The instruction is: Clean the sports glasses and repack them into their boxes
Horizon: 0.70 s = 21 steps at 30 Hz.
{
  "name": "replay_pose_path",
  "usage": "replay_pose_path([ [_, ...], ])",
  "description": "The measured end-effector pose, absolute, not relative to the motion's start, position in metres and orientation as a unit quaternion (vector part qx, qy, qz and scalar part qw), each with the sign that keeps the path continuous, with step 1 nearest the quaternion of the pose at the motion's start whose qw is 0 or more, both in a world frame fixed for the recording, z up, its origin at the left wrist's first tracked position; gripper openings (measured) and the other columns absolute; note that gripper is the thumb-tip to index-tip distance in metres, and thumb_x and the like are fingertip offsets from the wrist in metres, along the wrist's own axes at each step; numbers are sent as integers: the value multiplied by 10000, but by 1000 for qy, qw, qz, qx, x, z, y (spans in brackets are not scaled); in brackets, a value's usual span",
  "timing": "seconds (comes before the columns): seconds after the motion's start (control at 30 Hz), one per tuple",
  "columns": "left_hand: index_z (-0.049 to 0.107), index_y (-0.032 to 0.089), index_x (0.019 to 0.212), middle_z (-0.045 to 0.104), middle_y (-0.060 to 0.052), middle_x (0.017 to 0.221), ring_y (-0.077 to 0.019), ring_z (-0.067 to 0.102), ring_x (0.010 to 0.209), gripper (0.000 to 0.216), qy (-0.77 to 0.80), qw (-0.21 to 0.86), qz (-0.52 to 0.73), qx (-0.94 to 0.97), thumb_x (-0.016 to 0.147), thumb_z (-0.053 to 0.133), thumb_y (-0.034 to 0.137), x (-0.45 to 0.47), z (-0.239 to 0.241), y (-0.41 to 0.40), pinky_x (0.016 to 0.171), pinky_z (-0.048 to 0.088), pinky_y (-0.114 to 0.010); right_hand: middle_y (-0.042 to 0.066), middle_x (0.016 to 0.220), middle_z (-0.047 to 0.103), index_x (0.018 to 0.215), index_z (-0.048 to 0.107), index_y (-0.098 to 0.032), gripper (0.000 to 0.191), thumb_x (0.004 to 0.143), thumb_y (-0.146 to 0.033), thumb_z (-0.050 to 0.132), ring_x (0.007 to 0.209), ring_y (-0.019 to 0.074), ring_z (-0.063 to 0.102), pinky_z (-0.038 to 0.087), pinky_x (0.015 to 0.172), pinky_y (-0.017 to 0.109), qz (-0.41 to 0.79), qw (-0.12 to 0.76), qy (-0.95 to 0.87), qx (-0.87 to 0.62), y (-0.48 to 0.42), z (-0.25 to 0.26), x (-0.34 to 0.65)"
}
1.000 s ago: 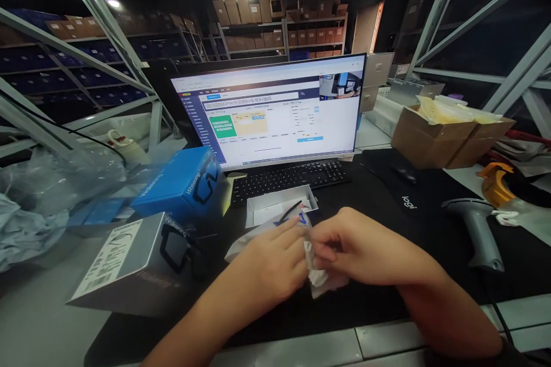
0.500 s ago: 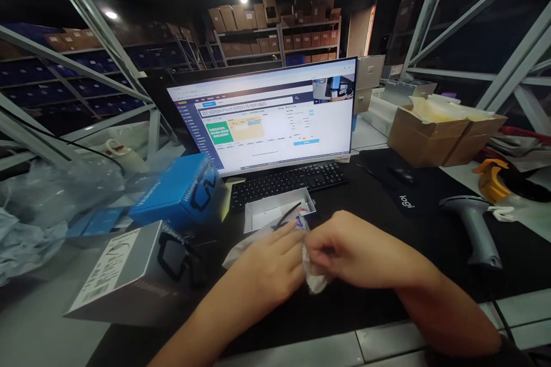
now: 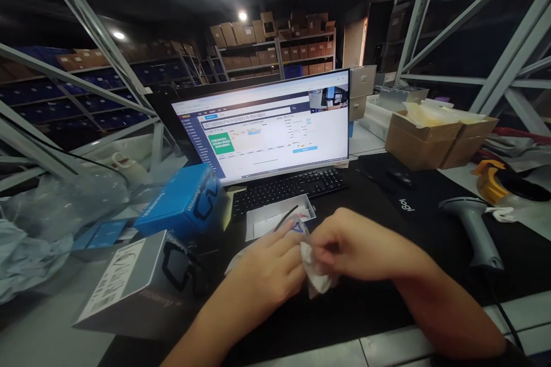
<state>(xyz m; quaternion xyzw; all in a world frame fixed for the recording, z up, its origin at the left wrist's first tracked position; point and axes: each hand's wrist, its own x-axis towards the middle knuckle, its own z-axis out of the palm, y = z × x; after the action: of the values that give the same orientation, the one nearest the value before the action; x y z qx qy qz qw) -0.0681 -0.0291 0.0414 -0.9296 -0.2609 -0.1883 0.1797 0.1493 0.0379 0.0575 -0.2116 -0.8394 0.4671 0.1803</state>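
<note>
One pale bag with blue print lies between our two hands, low over the black mat at the near middle of the bench. Our left hand rests across it, fingers nearly straight and close together; its thumb is hidden, so we cannot tell whether it grips. Our right hand is curled, thumb and forefinger pinched together on the crumpled white edge of the bag. Just past the left fingertips a thin dark strip slants up; we cannot tell what it belongs to.

Directly beyond our hands sits an open white box, and farther off the black keyboard lies before a lit monitor. To our left, a grey box with a white label stands near us, a blue box behind it, and clear plastic wrapping spreads at far left. To our right lies a grey scanner, with a black mouse beyond it and a brown carton holding yellowish sheets farther still. Shelves of boxes fill the far background.
</note>
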Motion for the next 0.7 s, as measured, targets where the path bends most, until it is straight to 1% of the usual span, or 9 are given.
replay_pose_path([
  [0.07,664,121,1006,716,-59,964,-216,670,1085,119,-252,192,-191,-929,973,551,132,-68,42,-28,1187,414,-493,-63,565,472,587,454,-174,253,744,-12,569,536,71,435,305,518,195,478,182,-827,-234,33,57,143],
  [0.1,665,116,1004,719,-65,982,-221,663,1110,110,-252,190,-194,-929,969,564,140,-69,42,-28,1199,400,-489,-67,562,454,584,437,-177,277,756,-43,609,535,70,423,304,516,194,502,180,-816,-222,35,57,143],
  [0.2,649,105,931,708,-60,923,-223,641,1164,75,-265,170,-206,-927,951,608,164,-76,45,-31,1242,335,-469,-82,559,390,567,386,-184,424,760,-199,764,539,65,357,300,517,200,584,183,-777,-148,53,58,155],
  [0.33,614,124,872,694,-34,875,-191,656,1123,49,-264,159,-230,-923,914,637,116,-81,46,-34,1237,353,-443,-90,545,352,550,366,-189,504,743,-296,819,560,70,334,331,561,224,615,198,-753,-123,76,59,173],
  [0.4,597,141,840,692,-29,869,-182,665,1095,85,-262,152,-232,-925,916,626,114,-80,44,-33,1215,388,-444,-86,545,362,543,373,-187,486,738,-271,811,568,74,352,339,572,227,594,200,-768,-131,73,60,173],
  [0.47,596,152,838,678,-21,824,-184,672,1077,98,-262,151,-232,-925,931,601,123,-77,42,-31,1185,429,-443,-77,556,399,542,399,-180,417,735,-193,768,568,74,385,330,558,217,545,197,-802,-146,60,61,166],
  [0.6,633,157,947,700,-33,882,-198,676,1056,56,-246,175,-213,-929,958,578,149,-69,39,-27,1143,472,-452,-72,567,486,579,491,-169,213,690,-26,604,547,67,424,276,522,199,410,201,-862,-220,24,60,144],
  [0.63,639,157,973,708,-37,906,-199,676,1052,62,-241,180,-212,-930,958,580,150,-68,39,-27,1146,468,-456,-73,571,498,592,499,-171,198,687,-18,582,543,65,424,269,520,196,400,204,-861,-237,20,60,141],
  [0.7,649,151,987,714,-42,920,-205,674,1062,73,-236,179,-215,-930,956,583,145,-69,40,-27,1164,449,-458,-76,578,486,598,472,-175,216,708,-43,602,534,61,412,271,513,188,437,198,-846,-233,21,59,143],
])
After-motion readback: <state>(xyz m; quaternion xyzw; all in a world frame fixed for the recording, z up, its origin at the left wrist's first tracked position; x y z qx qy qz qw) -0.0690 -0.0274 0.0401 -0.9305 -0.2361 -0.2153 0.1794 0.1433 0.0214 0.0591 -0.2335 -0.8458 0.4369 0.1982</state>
